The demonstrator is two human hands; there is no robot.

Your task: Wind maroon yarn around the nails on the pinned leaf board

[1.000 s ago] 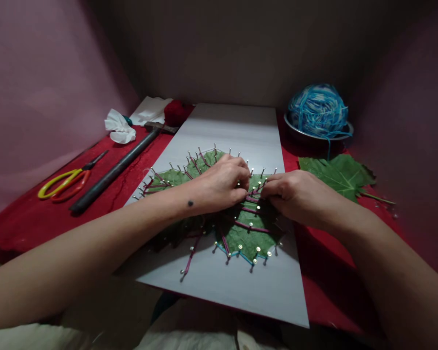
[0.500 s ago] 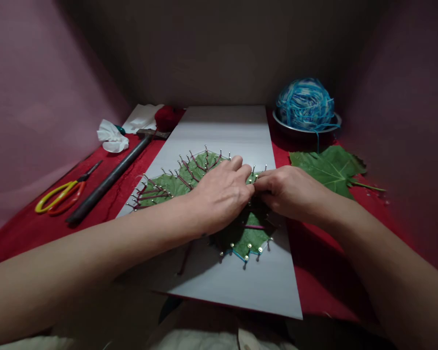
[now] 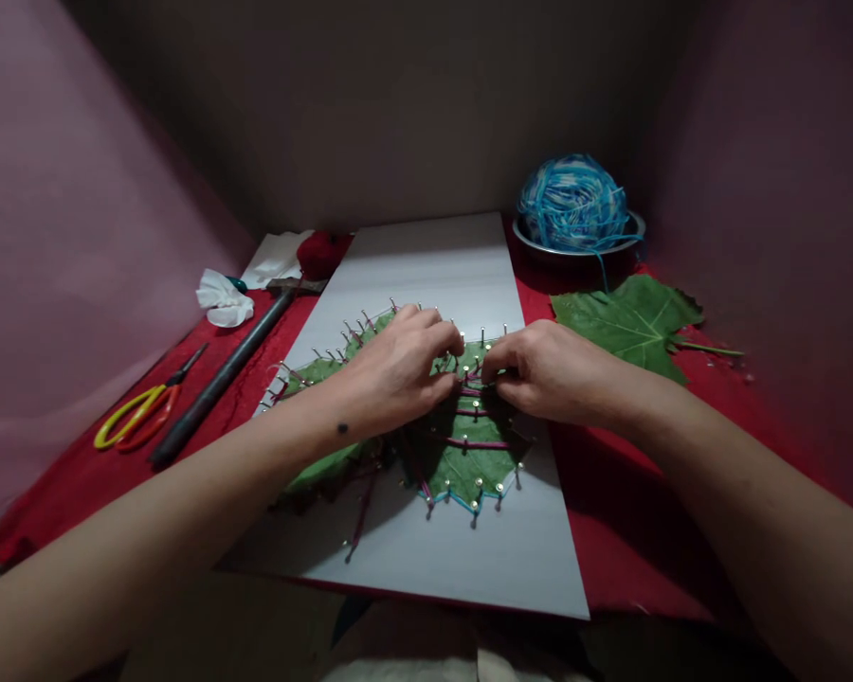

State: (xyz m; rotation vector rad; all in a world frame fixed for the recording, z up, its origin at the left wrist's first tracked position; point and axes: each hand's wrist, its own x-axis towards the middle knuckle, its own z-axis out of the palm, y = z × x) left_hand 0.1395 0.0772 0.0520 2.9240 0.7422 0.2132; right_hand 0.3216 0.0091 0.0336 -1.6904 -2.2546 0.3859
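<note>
Across a red cloth-covered surface [image 3: 611, 535], a long white board [image 3: 426, 246] lies with its narrow end pointing away, and a big green nailed leaf [image 3: 455, 469] sits around the middle of that board, reaching toward its near edge. Hammer [image 3: 227, 374] is lying along the board's left edge, loose green leaf [image 3: 632, 327] just off the right edge. Left hand [image 3: 412, 369] and right hand [image 3: 547, 374] are both over the nailed leaf with fingers bent; honestly can't tell if either is pinching anything. Variegated blue yarn ball [image 3: 575, 204] sits in a metal bowl [image 3: 540, 254] by the board's far right corner. Yellow-and-orange-handled scissors [image 3: 138, 417] are toward the surface's left edge. Red ball [image 3: 317, 254] near the board's far left corner, crumpled white tissue [image 3: 224, 301] further left. Tiniest stuff: purple strands [image 3: 483, 443] crossing the nailed leaf, some between the hands, plus nails [image 3: 476, 483] around its outline.
</note>
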